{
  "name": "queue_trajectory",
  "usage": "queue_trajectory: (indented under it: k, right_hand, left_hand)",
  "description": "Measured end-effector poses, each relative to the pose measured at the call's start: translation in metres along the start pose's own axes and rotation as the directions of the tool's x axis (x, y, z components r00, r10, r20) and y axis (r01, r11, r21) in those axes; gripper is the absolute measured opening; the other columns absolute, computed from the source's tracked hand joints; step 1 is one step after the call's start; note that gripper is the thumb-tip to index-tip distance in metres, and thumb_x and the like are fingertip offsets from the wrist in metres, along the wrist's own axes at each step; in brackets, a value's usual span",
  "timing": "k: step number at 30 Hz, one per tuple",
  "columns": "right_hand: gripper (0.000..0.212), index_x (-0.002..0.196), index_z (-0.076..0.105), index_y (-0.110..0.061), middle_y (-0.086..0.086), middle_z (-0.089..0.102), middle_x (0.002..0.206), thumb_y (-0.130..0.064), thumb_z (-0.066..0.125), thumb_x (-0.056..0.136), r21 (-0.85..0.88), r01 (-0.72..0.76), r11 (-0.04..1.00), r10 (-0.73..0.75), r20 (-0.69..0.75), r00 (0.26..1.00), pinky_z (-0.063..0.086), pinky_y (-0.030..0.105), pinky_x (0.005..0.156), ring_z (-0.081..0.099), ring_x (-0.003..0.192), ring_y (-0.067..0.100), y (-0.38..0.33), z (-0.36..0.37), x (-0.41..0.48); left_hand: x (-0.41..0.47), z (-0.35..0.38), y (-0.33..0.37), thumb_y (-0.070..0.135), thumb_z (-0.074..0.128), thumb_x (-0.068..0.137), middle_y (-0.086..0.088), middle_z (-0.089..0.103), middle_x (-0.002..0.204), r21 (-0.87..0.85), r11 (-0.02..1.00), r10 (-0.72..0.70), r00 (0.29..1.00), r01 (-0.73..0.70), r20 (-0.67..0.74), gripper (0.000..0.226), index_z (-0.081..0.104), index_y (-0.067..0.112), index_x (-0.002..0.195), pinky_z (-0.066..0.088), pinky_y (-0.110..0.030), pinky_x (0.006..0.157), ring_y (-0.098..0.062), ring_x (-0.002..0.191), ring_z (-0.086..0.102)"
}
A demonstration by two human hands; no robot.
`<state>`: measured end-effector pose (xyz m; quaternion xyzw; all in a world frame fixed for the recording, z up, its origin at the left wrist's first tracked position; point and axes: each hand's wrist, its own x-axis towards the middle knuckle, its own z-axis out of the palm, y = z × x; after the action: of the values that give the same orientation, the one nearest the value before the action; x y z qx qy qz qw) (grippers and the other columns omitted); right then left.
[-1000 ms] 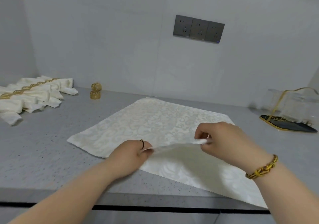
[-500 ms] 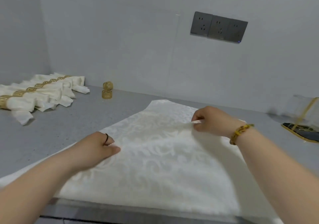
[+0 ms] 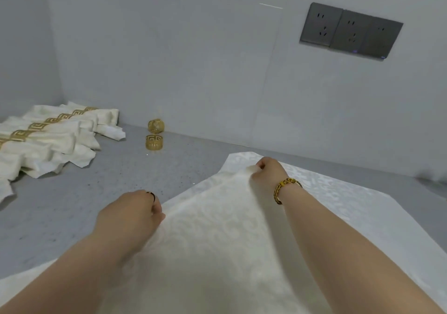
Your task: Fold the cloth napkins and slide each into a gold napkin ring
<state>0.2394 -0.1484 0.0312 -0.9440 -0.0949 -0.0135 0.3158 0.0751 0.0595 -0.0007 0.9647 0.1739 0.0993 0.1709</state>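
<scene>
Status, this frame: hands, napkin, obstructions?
Left hand and right hand pinch the napkin edge. Napkin mid-fold, unringed. Loose gold rings rear left, out of the way.

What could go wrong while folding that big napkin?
The fold might come out crooked: the right hand pinches the napkin farther back than the left hand does. The right hand also holds only a small bit of cloth, so that bit could slip free.

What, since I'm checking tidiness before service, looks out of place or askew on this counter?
Only small things. The far gold napkin ring by the wall lies tipped, unlike the near gold napkin ring standing flat. The row of ringed white napkins at left has ragged, uneven ends.
</scene>
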Motion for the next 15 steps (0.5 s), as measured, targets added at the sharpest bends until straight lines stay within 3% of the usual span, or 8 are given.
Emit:
queue_trajectory:
  k: [3, 6, 9, 13, 15]
  right_hand:
    - [0.016, 0.074, 0.043, -0.014, -0.006, 0.037, 0.066, -0.001, 0.048, 0.083, 0.05, -0.015, 0.999, 0.016, -0.009, 1.0, 0.032, 0.02, 0.055, 0.041, 0.067, 0.016, 0.001, 0.014, 0.02]
    - [0.038, 0.056, 0.029, -0.019, -0.001, 0.031, 0.063, 0.0, 0.05, 0.081, 0.116, -0.006, 0.993, 0.004, 0.012, 1.0, 0.022, 0.023, 0.05, 0.027, 0.056, 0.014, -0.001, 0.029, 0.037]
    - [0.035, 0.058, 0.034, -0.019, 0.008, 0.039, 0.076, -0.003, 0.054, 0.082, 0.135, -0.014, 0.991, 0.01, 0.036, 0.999, 0.024, 0.024, 0.052, 0.032, 0.066, 0.016, 0.0, 0.04, 0.048]
    - [0.013, 0.075, 0.052, -0.014, 0.003, 0.053, 0.094, -0.011, 0.059, 0.085, 0.122, -0.025, 0.992, 0.018, 0.053, 0.998, 0.036, 0.022, 0.074, 0.047, 0.085, 0.016, -0.001, 0.046, 0.052]
    - [0.014, 0.074, 0.053, -0.017, 0.0, 0.052, 0.094, -0.012, 0.059, 0.086, 0.099, -0.025, 0.995, 0.02, 0.045, 0.999, 0.039, 0.024, 0.082, 0.048, 0.089, 0.017, -0.001, 0.048, 0.055]
  left_hand:
    - [0.005, -0.002, -0.009, 0.039, 0.046, 0.092, 0.018, 0.045, 0.091, 0.012, 0.999, 0.031, 0.999, -0.031, 0.025, 0.003, 0.045, 0.039, 0.095, 0.034, -0.017, 0.074, -0.004, 0.086, 0.043]
    - [0.006, -0.001, -0.011, 0.039, 0.044, 0.093, 0.018, 0.05, 0.105, 0.004, 0.998, 0.062, 0.998, -0.062, 0.026, 0.023, 0.047, 0.038, 0.116, 0.038, -0.017, 0.083, -0.004, 0.096, 0.048]
    - [0.006, 0.0, -0.009, 0.043, 0.04, 0.094, 0.018, 0.045, 0.13, 0.049, 0.994, 0.096, 0.995, -0.098, 0.041, 0.035, 0.04, 0.04, 0.128, 0.037, -0.021, 0.099, -0.005, 0.119, 0.046]
    - [0.005, -0.002, -0.012, 0.043, 0.038, 0.095, 0.019, 0.038, 0.133, 0.072, 0.981, 0.17, 0.98, -0.178, 0.106, 0.037, 0.035, 0.04, 0.131, 0.033, -0.022, 0.104, -0.005, 0.124, 0.039]
    - [0.003, -0.001, -0.011, 0.042, 0.035, 0.096, 0.019, 0.036, 0.131, 0.117, 0.968, 0.21, 0.971, -0.224, 0.116, 0.037, 0.034, 0.038, 0.132, 0.033, -0.02, 0.103, -0.005, 0.123, 0.038]
